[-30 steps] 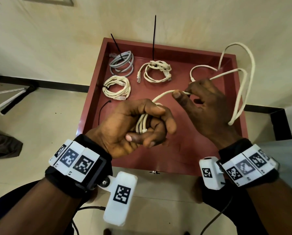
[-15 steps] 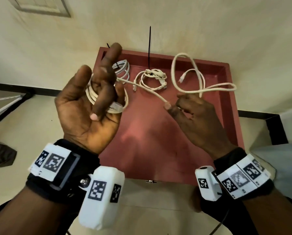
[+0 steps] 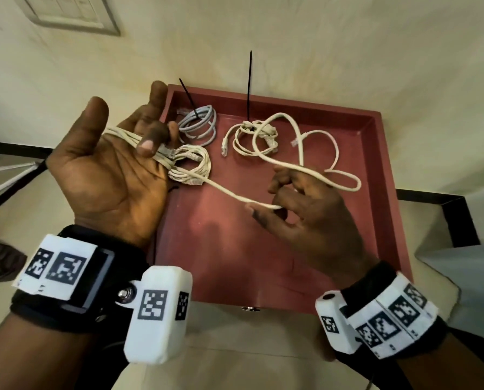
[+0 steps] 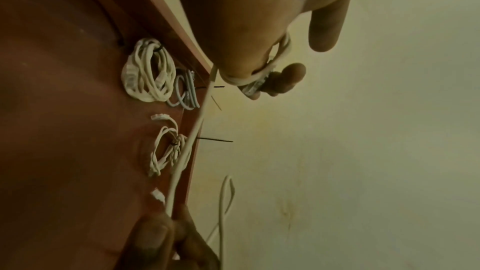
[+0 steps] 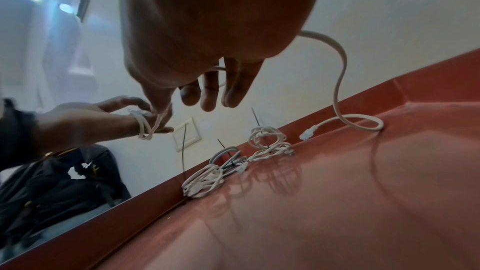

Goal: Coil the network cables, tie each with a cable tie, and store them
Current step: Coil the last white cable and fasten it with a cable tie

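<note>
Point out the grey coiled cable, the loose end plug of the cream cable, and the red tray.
grey coiled network cable (image 3: 200,125), head view, its loops
white end plug of the cream cable (image 3: 294,142), head view, plug body
red tray (image 3: 277,100), head view, far rim
</note>
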